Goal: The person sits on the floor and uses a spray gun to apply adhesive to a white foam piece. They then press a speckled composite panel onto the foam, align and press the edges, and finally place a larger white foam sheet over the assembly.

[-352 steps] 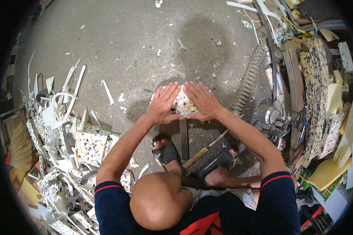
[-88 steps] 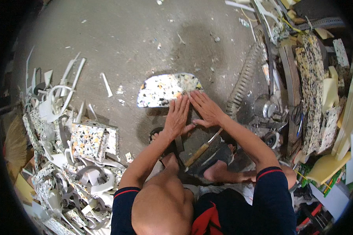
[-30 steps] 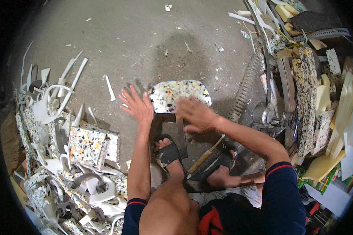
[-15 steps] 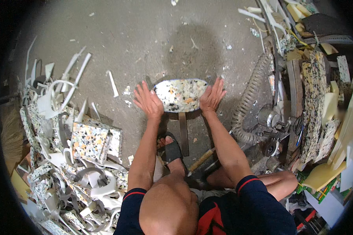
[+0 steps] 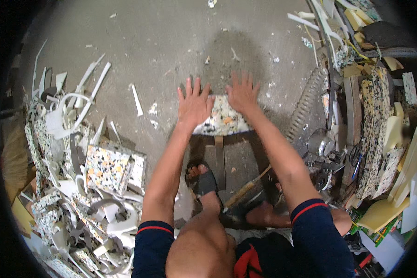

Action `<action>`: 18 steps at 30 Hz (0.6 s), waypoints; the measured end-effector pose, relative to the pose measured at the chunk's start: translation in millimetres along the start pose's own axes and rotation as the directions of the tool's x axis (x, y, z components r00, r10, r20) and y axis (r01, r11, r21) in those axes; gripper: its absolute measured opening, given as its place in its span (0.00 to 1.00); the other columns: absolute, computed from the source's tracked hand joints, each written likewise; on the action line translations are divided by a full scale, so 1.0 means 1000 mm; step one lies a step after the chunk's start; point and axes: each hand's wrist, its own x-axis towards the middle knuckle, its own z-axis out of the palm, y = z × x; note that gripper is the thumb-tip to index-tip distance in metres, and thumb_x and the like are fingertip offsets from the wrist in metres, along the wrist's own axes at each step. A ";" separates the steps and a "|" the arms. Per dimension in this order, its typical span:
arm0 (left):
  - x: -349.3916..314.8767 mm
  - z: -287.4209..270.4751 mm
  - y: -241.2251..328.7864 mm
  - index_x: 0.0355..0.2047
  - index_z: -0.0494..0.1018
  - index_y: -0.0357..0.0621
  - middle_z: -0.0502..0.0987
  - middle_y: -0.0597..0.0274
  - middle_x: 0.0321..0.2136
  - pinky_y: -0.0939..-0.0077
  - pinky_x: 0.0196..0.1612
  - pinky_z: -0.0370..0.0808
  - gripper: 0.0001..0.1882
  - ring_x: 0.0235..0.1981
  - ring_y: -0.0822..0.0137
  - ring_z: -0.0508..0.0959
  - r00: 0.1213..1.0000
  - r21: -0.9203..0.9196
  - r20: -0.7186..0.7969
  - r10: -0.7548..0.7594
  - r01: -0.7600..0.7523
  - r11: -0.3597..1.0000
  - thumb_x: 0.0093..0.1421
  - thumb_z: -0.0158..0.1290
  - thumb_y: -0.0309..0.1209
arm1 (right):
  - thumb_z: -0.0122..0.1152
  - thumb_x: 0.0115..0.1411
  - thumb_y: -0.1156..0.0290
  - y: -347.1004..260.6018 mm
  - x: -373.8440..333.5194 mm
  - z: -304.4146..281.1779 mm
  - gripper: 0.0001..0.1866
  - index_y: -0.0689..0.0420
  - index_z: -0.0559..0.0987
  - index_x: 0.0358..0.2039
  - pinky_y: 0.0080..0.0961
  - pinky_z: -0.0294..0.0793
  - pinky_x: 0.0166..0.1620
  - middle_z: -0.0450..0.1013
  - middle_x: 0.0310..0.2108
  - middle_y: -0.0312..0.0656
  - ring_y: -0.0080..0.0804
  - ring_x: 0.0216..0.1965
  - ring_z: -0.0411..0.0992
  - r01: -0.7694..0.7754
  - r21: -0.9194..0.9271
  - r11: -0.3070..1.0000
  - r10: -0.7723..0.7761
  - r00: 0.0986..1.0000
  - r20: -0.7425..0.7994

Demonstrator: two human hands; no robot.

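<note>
A rounded pad of speckled foam [image 5: 223, 119], white with black, orange and grey flecks, lies on a grey floor in front of me. My left hand [image 5: 194, 105] rests over its left part, fingers spread and pointing away. Over its right part lies my right hand [image 5: 243, 94], flat with its fingers apart. The two hands hide the pad's sides and far corners. From under its near edge a flat dark strip [image 5: 219, 162] runs toward me. Neither hand grips anything.
Foam offcuts and white curved scraps [image 5: 116, 217] are heaped at left, with a square speckled foam block [image 5: 107, 167] among them. A coiled hose [image 5: 306, 104], metal tool parts [image 5: 320, 142] and foam slabs [image 5: 374, 120] stand at right. A wooden handle [image 5: 240, 193] lies near my sandalled foot [image 5: 204, 180].
Both hands have moved from the pad's side edges inward and farther away, onto its top. They now cover much of it. My view has shifted slightly.
</note>
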 end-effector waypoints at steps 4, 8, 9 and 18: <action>-0.002 0.014 -0.011 0.67 0.64 0.42 0.56 0.39 0.70 0.40 0.71 0.50 0.31 0.73 0.39 0.53 0.962 -0.100 -0.253 -0.105 0.082 0.992 0.72 0.43 0.49 | 0.52 0.69 0.52 -0.002 0.017 0.012 0.36 0.59 0.59 0.71 0.70 0.44 0.69 0.56 0.70 0.60 0.63 0.71 0.51 0.002 0.087 0.996 0.017 0.975 -0.222; -0.075 0.020 -0.011 0.47 0.73 0.36 0.77 0.45 0.43 0.53 0.53 0.72 0.20 0.45 0.46 0.76 0.719 -0.642 -0.458 -0.522 0.138 0.754 0.65 0.58 0.41 | 0.55 0.69 0.57 0.045 -0.040 -0.030 0.33 0.65 0.64 0.67 0.54 0.55 0.70 0.64 0.65 0.62 0.60 0.68 0.59 -0.022 0.463 0.886 0.205 0.915 -0.348; -0.111 0.024 -0.006 0.41 0.74 0.35 0.79 0.50 0.32 0.57 0.44 0.76 0.19 0.34 0.49 0.79 0.741 -0.782 -0.263 -0.618 0.211 0.586 0.62 0.62 0.40 | 0.55 0.68 0.59 0.053 -0.063 -0.041 0.30 0.66 0.68 0.64 0.47 0.62 0.66 0.68 0.61 0.61 0.58 0.64 0.65 -0.147 0.565 0.812 0.330 0.914 -0.236; -0.177 0.118 0.077 0.41 0.73 0.35 0.81 0.38 0.32 0.51 0.38 0.79 0.29 0.33 0.43 0.84 0.935 -0.475 0.111 -0.337 0.348 0.808 0.52 0.66 0.48 | 0.55 0.71 0.60 0.084 -0.234 -0.005 0.21 0.65 0.78 0.52 0.28 0.77 0.40 0.80 0.39 0.42 0.29 0.36 0.80 -0.375 0.894 0.246 0.391 0.882 0.262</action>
